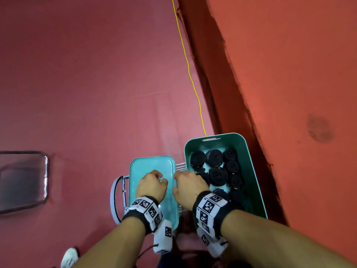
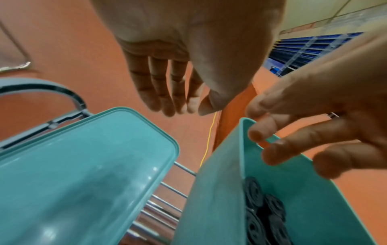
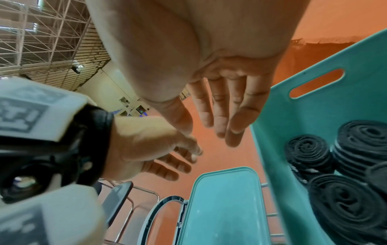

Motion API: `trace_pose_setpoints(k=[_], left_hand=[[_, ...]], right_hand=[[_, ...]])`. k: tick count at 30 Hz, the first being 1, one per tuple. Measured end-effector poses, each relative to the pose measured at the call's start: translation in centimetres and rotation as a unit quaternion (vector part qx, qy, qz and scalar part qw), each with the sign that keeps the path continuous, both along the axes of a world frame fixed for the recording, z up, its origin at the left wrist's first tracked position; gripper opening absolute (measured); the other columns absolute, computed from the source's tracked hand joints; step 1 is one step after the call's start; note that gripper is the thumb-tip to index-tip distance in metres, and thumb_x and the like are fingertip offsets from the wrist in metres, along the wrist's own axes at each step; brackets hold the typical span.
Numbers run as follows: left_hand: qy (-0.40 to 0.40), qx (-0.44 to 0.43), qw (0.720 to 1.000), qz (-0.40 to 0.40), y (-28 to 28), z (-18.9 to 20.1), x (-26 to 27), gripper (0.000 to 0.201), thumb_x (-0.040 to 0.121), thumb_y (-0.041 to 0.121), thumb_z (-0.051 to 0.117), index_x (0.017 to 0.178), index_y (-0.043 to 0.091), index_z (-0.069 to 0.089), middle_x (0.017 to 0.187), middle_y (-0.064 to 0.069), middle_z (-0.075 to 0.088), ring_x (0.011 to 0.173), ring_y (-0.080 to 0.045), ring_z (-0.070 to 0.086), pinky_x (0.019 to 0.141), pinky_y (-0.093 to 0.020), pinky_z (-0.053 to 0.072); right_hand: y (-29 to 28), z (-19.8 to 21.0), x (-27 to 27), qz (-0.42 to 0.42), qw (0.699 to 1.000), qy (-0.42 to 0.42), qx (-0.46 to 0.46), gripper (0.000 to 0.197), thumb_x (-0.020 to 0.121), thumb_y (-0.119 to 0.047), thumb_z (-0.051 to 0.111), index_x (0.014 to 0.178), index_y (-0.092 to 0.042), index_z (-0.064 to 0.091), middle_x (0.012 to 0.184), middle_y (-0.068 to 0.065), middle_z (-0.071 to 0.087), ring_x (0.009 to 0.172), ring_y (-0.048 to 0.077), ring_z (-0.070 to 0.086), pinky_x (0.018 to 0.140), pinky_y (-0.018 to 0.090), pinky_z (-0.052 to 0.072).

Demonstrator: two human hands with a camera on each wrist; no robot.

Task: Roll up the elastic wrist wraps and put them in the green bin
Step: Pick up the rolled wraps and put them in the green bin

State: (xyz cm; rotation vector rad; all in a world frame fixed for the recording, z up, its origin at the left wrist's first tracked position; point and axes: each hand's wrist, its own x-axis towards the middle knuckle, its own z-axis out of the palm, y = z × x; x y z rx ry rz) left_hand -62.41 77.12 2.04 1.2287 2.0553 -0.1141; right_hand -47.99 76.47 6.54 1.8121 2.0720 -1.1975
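The green bin (image 1: 253, 176) stands on the right and holds several black rolled wraps (image 1: 218, 176). My right hand (image 1: 190, 183) hovers at the bin's left rim with relaxed fingers, holding nothing. My left hand (image 1: 152, 183) hangs over a pale teal tray (image 1: 150, 164) beside the bin, also holding nothing. In the left wrist view the left hand's fingers (image 2: 165, 92) point straight down above the tray (image 2: 83, 174), and the right hand (image 2: 314, 132) spreads loosely over the bin wall (image 2: 213, 199). The right wrist view shows straight fingers (image 3: 222, 107), the bin (image 3: 335, 107) and the rolls (image 3: 347, 208).
Tray and bin rest on a wire rack with a grey curved handle (image 1: 116, 198) on its left. A chair seat (image 1: 23, 180) sits at far left on the red floor. A yellow cord (image 1: 191, 78) runs back from the bin, beside a dark ridge (image 1: 222, 84).
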Motion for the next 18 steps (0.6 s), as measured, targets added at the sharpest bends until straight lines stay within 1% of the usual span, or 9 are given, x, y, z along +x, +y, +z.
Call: trace_pose_setpoints(k=[3, 5, 7, 10, 12, 13, 15, 16, 18], left_hand=[[-0.037, -0.018, 0.998, 0.037, 0.9, -3.6, -4.2, 0.031, 0.092, 0.024, 0.061, 0.122, 0.019, 0.064, 0.125, -0.005, 0.068, 0.111, -0.030, 0.063, 0.094, -0.034, 0.049], [-0.059, -0.030, 0.995, 0.073, 1.2, -5.9, -7.2, 0.038, 0.093, 0.022, 0.063, 0.130, 0.015, 0.061, 0.135, -0.008, 0.062, 0.119, -0.031, 0.061, 0.097, -0.034, 0.045], [-0.075, -0.047, 0.991, 0.105, 1.3, -7.9, -10.0, 0.043, 0.092, 0.022, 0.065, 0.133, 0.013, 0.057, 0.140, -0.011, 0.058, 0.120, -0.032, 0.060, 0.098, -0.035, 0.045], [-0.077, -0.077, 0.987, 0.115, 1.1, -10.7, -13.5, 0.053, 0.087, 0.027, 0.067, 0.136, 0.012, 0.054, 0.138, -0.014, 0.055, 0.117, -0.033, 0.060, 0.100, -0.040, 0.048], [-0.074, -0.099, 0.987, 0.101, 0.8, -12.6, -15.2, 0.060, 0.079, 0.035, 0.067, 0.134, 0.013, 0.056, 0.134, -0.011, 0.058, 0.116, -0.033, 0.060, 0.101, -0.042, 0.050], [-0.077, -0.108, 0.987, 0.095, 0.7, -13.1, -15.8, 0.059, 0.077, 0.036, 0.066, 0.130, 0.013, 0.057, 0.131, -0.010, 0.060, 0.114, -0.032, 0.061, 0.099, -0.043, 0.051], [-0.085, -0.112, 0.985, 0.095, 0.7, -14.3, -16.4, 0.048, 0.077, 0.033, 0.068, 0.119, 0.012, 0.060, 0.124, -0.010, 0.063, 0.108, -0.031, 0.063, 0.094, -0.041, 0.054], [-0.089, -0.111, 0.985, 0.093, 0.9, -14.6, -16.4, 0.045, 0.078, 0.031, 0.068, 0.118, 0.011, 0.059, 0.122, -0.011, 0.063, 0.107, -0.032, 0.062, 0.093, -0.041, 0.054], [-0.102, -0.117, 0.984, 0.092, 1.1, -15.2, -16.2, 0.052, 0.079, 0.033, 0.067, 0.123, 0.008, 0.054, 0.124, -0.013, 0.062, 0.111, -0.035, 0.062, 0.095, -0.042, 0.053]], right_hand=[[0.4, -2.0, -3.3, -0.036, 0.999, -0.011, -0.028, 0.033, 0.094, -0.024, 0.053, 0.124, -0.012, 0.057, 0.126, 0.012, 0.062, 0.114, 0.036, 0.061, 0.093, 0.040, 0.052], [0.5, -3.7, -5.4, -0.048, 0.997, -0.023, -0.062, 0.035, 0.093, -0.026, 0.054, 0.124, -0.011, 0.058, 0.127, 0.012, 0.062, 0.115, 0.035, 0.060, 0.094, 0.038, 0.051], [0.7, -5.7, -7.6, -0.051, 0.993, -0.031, -0.098, 0.037, 0.093, -0.027, 0.055, 0.125, -0.010, 0.058, 0.129, 0.013, 0.061, 0.117, 0.034, 0.059, 0.097, 0.037, 0.051], [1.1, -8.7, -10.8, -0.053, 0.986, -0.055, -0.145, 0.036, 0.093, -0.025, 0.055, 0.125, -0.007, 0.058, 0.130, 0.014, 0.060, 0.119, 0.033, 0.058, 0.095, 0.034, 0.049], [1.1, -10.3, -12.5, -0.044, 0.981, -0.078, -0.171, 0.031, 0.093, -0.023, 0.055, 0.119, -0.006, 0.060, 0.126, 0.015, 0.061, 0.115, 0.034, 0.060, 0.089, 0.033, 0.049], [1.0, -11.0, -13.2, -0.041, 0.979, -0.086, -0.182, 0.029, 0.092, -0.021, 0.055, 0.116, -0.005, 0.061, 0.124, 0.016, 0.062, 0.113, 0.035, 0.061, 0.087, 0.033, 0.050], [1.1, -12.2, -14.1, -0.039, 0.973, -0.101, -0.202, 0.026, 0.092, -0.019, 0.056, 0.113, -0.005, 0.062, 0.122, 0.016, 0.063, 0.111, 0.034, 0.062, 0.085, 0.033, 0.050], [1.2, -12.8, -14.4, -0.040, 0.971, -0.109, -0.209, 0.026, 0.092, -0.019, 0.056, 0.113, -0.005, 0.062, 0.122, 0.015, 0.063, 0.110, 0.033, 0.062, 0.084, 0.032, 0.050], [1.5, -13.7, -14.6, -0.050, 0.967, -0.123, -0.216, 0.026, 0.092, -0.019, 0.056, 0.113, -0.005, 0.063, 0.123, 0.015, 0.063, 0.111, 0.032, 0.062, 0.081, 0.029, 0.047]])
